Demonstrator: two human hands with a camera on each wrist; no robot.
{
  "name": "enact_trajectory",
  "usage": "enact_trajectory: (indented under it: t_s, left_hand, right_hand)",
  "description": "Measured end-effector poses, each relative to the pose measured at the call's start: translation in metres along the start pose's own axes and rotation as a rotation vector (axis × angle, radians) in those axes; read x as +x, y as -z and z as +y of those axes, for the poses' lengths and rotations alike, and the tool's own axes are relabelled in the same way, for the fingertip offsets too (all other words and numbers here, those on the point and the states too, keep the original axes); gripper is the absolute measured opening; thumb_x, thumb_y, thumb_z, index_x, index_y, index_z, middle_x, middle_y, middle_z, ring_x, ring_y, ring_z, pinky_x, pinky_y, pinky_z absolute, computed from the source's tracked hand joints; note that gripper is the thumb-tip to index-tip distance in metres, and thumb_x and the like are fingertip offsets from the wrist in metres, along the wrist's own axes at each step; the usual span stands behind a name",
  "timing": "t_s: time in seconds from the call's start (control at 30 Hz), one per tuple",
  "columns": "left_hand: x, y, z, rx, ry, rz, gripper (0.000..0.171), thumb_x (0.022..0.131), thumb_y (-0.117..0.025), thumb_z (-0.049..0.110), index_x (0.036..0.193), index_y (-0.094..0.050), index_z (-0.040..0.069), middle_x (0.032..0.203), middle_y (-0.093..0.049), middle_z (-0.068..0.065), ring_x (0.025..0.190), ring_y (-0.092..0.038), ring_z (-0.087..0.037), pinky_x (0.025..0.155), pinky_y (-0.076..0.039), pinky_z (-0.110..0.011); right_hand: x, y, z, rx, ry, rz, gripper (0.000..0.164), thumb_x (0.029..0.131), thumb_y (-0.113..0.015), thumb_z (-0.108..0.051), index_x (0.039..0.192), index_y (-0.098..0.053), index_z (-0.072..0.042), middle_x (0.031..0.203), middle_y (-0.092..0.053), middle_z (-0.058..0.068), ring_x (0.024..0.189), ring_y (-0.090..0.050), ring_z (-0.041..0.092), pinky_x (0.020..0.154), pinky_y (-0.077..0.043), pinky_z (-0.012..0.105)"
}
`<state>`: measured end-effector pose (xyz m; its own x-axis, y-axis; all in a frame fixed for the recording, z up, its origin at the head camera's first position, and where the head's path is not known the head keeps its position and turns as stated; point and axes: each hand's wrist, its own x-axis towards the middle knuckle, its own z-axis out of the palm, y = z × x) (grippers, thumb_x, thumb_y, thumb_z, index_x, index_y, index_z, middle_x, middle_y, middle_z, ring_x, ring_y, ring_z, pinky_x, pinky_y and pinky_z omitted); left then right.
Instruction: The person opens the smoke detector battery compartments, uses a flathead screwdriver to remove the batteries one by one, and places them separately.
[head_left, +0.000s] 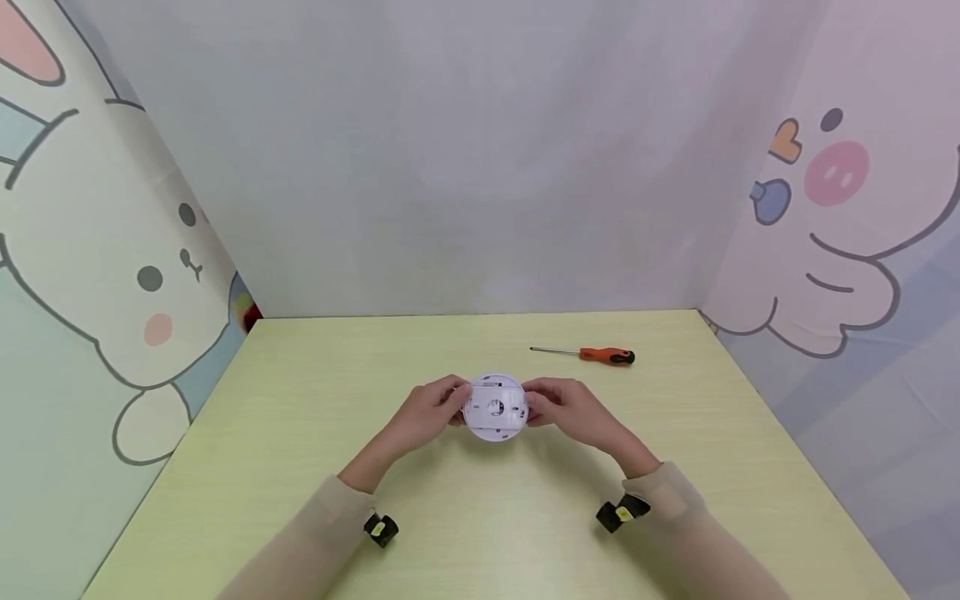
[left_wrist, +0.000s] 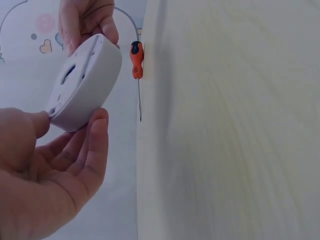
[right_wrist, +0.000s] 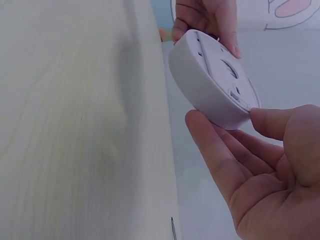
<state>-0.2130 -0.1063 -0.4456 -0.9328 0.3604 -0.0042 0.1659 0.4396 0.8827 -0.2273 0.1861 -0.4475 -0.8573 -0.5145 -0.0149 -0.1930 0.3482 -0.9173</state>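
A round white device (head_left: 496, 407), shaped like a smoke detector, is held up above the table with its slotted back face toward the head camera. That face has a central hole and several small slots. My left hand (head_left: 430, 411) grips its left rim, thumb on the back face and fingers underneath. On the opposite rim, my right hand (head_left: 574, 410) pinches it in the same way. Both wrist views show the thick, smooth side of the device (left_wrist: 92, 82) between the two hands. Its front face is hidden in the head view.
A screwdriver (head_left: 600, 356) with an orange and black handle lies on the pale wooden table (head_left: 315, 367), behind and right of the device, its tip pointing left. A plain cloth (head_left: 480, 167) hangs at the back, with cartoon-printed cloths on both sides.
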Motion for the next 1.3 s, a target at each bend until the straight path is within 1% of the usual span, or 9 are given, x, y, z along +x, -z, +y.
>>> enact_trajectory:
  t_s: [0.17, 0.3, 0.43, 0.63, 0.7, 0.9, 1.13, 1.3]
  left_hand:
    - [0.001, -0.001, -0.004, -0.044, 0.055, -0.011, 0.028, 0.113, -0.054, 0.030, 0.122, -0.070, 0.009, 0.101, -0.071, -0.006, 0.088, -0.072, -0.017, 0.086, -0.063, -0.043]
    - [0.002, -0.003, -0.007, -0.079, 0.086, -0.019, 0.028, 0.114, -0.053, 0.029, 0.124, -0.069, 0.008, 0.103, -0.070, -0.007, 0.089, -0.072, -0.018, 0.086, -0.063, -0.041]
    - [0.002, -0.002, -0.010, -0.084, 0.096, -0.039, 0.030, 0.114, -0.051, 0.030, 0.129, -0.066, 0.008, 0.105, -0.070, -0.009, 0.089, -0.072, -0.019, 0.084, -0.063, -0.041]
    - [0.002, -0.003, -0.012, -0.091, 0.146, -0.071, 0.029, 0.114, -0.051, 0.030, 0.131, -0.063, 0.008, 0.104, -0.069, -0.010, 0.089, -0.072, -0.019, 0.082, -0.062, -0.038]
    - [0.002, -0.003, -0.013, -0.093, 0.152, -0.082, 0.029, 0.114, -0.052, 0.029, 0.130, -0.062, 0.007, 0.103, -0.069, -0.010, 0.088, -0.072, -0.020, 0.081, -0.062, -0.037]
    - [0.002, -0.004, -0.017, -0.095, 0.141, -0.112, 0.029, 0.114, -0.052, 0.027, 0.129, -0.061, 0.005, 0.102, -0.069, -0.010, 0.087, -0.072, -0.020, 0.079, -0.062, -0.036]
    - [0.002, -0.004, -0.020, -0.126, 0.180, -0.138, 0.028, 0.113, -0.055, 0.025, 0.132, -0.061, 0.005, 0.103, -0.068, -0.011, 0.088, -0.072, -0.021, 0.080, -0.063, -0.035]
    - [0.003, -0.004, -0.022, -0.133, 0.183, -0.141, 0.031, 0.112, -0.057, 0.023, 0.136, -0.058, 0.004, 0.102, -0.067, -0.013, 0.085, -0.073, -0.022, 0.078, -0.063, -0.036]
  right_hand:
    - [0.003, -0.002, -0.003, 0.025, -0.053, -0.015, 0.041, 0.110, -0.061, -0.025, 0.141, -0.063, 0.003, 0.118, -0.075, 0.014, 0.098, -0.078, 0.024, 0.087, -0.063, 0.036]
    - [0.006, -0.002, -0.003, 0.043, -0.098, -0.022, 0.040, 0.110, -0.061, -0.024, 0.140, -0.063, 0.003, 0.116, -0.076, 0.014, 0.096, -0.077, 0.025, 0.087, -0.064, 0.038]
    - [0.008, -0.004, 0.000, 0.073, -0.139, -0.034, 0.040, 0.111, -0.060, -0.023, 0.141, -0.062, 0.003, 0.115, -0.075, 0.014, 0.094, -0.077, 0.025, 0.086, -0.064, 0.038]
    - [0.010, -0.006, 0.010, 0.107, -0.163, -0.052, 0.041, 0.110, -0.060, -0.022, 0.141, -0.061, 0.005, 0.114, -0.075, 0.014, 0.095, -0.077, 0.026, 0.085, -0.064, 0.039]
    - [0.011, -0.007, 0.011, 0.113, -0.170, -0.061, 0.041, 0.110, -0.061, -0.022, 0.141, -0.061, 0.005, 0.114, -0.075, 0.014, 0.095, -0.077, 0.026, 0.085, -0.064, 0.040]
    - [0.014, -0.007, 0.012, 0.111, -0.193, -0.078, 0.041, 0.110, -0.060, -0.021, 0.142, -0.060, 0.005, 0.113, -0.075, 0.015, 0.095, -0.078, 0.025, 0.085, -0.064, 0.039]
    - [0.016, -0.009, 0.014, 0.107, -0.216, -0.093, 0.041, 0.111, -0.059, -0.020, 0.143, -0.059, 0.006, 0.110, -0.076, 0.014, 0.093, -0.078, 0.025, 0.083, -0.064, 0.039]
    - [0.016, -0.012, 0.016, 0.112, -0.231, -0.094, 0.040, 0.111, -0.058, -0.019, 0.143, -0.059, 0.006, 0.108, -0.075, 0.014, 0.092, -0.077, 0.024, 0.083, -0.064, 0.039]
